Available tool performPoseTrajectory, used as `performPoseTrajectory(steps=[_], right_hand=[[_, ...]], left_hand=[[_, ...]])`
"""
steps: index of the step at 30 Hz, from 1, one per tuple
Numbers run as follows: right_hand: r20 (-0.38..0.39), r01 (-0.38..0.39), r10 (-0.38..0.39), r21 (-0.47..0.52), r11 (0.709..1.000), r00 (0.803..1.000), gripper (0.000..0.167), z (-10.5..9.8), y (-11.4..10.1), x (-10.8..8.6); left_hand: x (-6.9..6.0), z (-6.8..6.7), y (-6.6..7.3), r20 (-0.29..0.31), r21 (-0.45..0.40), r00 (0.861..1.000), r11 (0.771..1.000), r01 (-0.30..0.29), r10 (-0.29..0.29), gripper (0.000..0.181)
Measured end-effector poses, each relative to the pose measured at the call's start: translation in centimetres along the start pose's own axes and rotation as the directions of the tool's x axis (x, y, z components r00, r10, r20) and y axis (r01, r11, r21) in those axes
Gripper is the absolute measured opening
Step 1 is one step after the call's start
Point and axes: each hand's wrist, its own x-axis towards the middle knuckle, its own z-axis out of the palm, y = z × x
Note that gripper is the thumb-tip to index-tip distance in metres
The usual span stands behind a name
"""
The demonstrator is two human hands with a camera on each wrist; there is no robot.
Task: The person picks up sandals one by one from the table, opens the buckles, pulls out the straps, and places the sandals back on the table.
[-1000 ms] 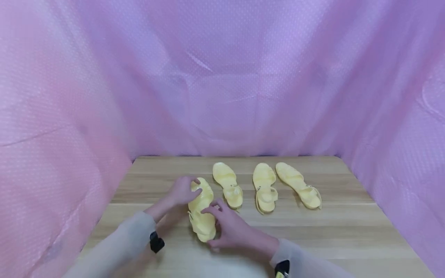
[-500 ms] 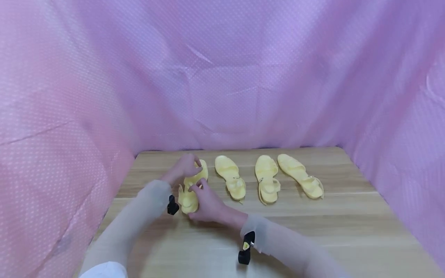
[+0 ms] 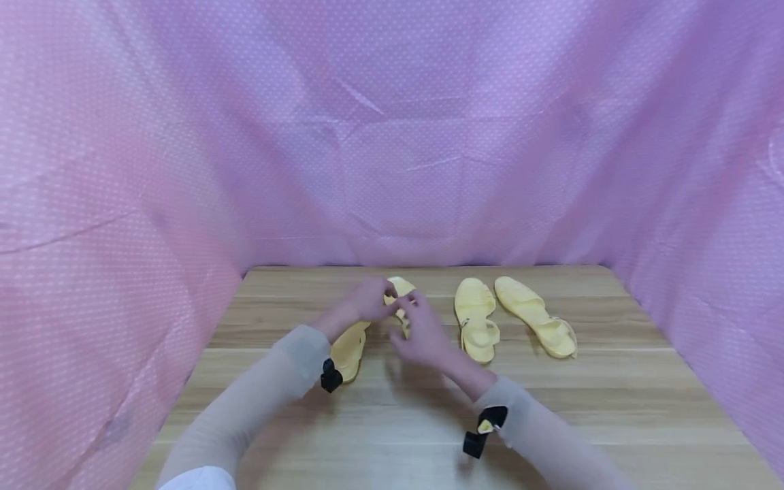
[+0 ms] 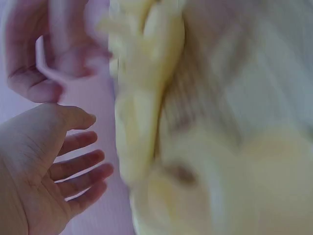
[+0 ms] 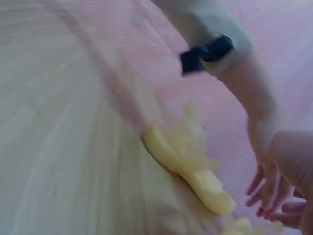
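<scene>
Several yellow strapped sandals lie in a row on the wooden table. The leftmost sandal [image 3: 348,354] is partly hidden under the left forearm. My left hand [image 3: 367,299] hovers by the second sandal [image 3: 401,286], and my right hand [image 3: 424,337] covers much of that sandal from the right. In the left wrist view, the left hand [image 4: 44,166] has loosely spread fingers holding nothing, beside a blurred sandal [image 4: 139,98]. The right wrist view shows the right hand [image 5: 296,171] at its edge, fingers slightly bent and nothing seen in them, near a sandal [image 5: 183,169].
Farther right lie a third sandal [image 3: 478,320] and a fourth, slanted sandal [image 3: 534,316]. The wooden table [image 3: 392,435] reaches back to a pink, dotted sheet [image 3: 392,170] that also hangs at both sides. Each wrist carries a black device.
Both hands have left the leftmost sandal and moved right to the second one. The leftmost sandal was first shifted away from the person and slightly left.
</scene>
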Motion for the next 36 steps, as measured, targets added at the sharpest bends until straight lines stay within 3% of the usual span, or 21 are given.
performPoseTrajectory(steps=[2, 4, 6, 9, 13, 17, 21, 25, 31, 34, 36], right_hand=[[-0.063, -0.076, 0.074, -0.032, 0.997, 0.995, 0.044, -1.1, 1.1, -0.7], [-0.058, -0.149, 0.145, -0.075, 0.986, 0.988, 0.055, -1.5, 2.1, -1.6], [0.001, -0.205, 0.206, -0.096, 0.974, 0.979, 0.072, -1.3, 2.9, -2.5], [0.069, -0.251, 0.26, -0.115, 0.961, 0.963, 0.091, -0.4, 3.7, -3.2], [0.079, -0.275, 0.283, -0.1, 0.956, 0.956, 0.092, 0.4, 4.6, -3.6], [0.072, -0.265, 0.268, -0.047, 0.963, 0.961, 0.086, 0.7, 5.2, -3.6], [0.069, -0.262, 0.263, -0.013, 0.965, 0.962, 0.081, 0.0, 5.3, -3.7], [0.076, -0.234, 0.232, 0.026, 0.972, 0.97, 0.078, -1.2, 4.5, -5.1], [0.11, -0.166, 0.153, 0.123, 0.978, 0.982, 0.076, -3.5, 4.0, -8.3], [0.156, -0.128, 0.102, 0.165, 0.978, 0.982, 0.076, -4.1, 4.3, -9.9], [0.192, -0.101, 0.063, 0.197, 0.975, 0.979, 0.075, -4.3, 4.5, -10.9]], left_hand=[[0.6, 0.8, 1.4, 0.023, -0.021, 0.998, 0.998, -0.051, 0.052, 0.028], [1.2, 1.7, 2.1, 0.015, -0.019, 0.999, 0.999, -0.045, 0.045, 0.025], [1.8, 2.4, 2.5, -0.019, -0.007, 1.0, 1.0, 0.019, -0.02, 0.031], [3.1, 2.7, 2.0, -0.045, 0.015, 0.99, 0.99, 0.138, -0.137, 0.049], [4.8, 2.6, 0.6, 0.03, 0.068, 0.975, 0.974, 0.217, -0.219, 0.058], [5.4, 2.4, -0.4, 0.073, 0.086, 0.969, 0.97, 0.229, -0.235, 0.047], [5.8, 1.9, -0.2, 0.064, 0.11, 0.984, 0.981, 0.157, -0.165, 0.043], [4.5, 1.3, 0.4, 0.08, 0.154, 0.992, 0.985, 0.08, -0.093, 0.038], [1.0, 0.8, 2.8, 0.12, 0.136, 0.993, 0.99, -0.039, 0.023, 0.019], [-0.9, 1.4, 3.6, 0.108, 0.091, 0.993, 0.994, -0.059, 0.049, 0.013], [-2.2, 2.0, 3.9, 0.107, 0.07, 0.994, 0.997, -0.043, 0.035, 0.01]])
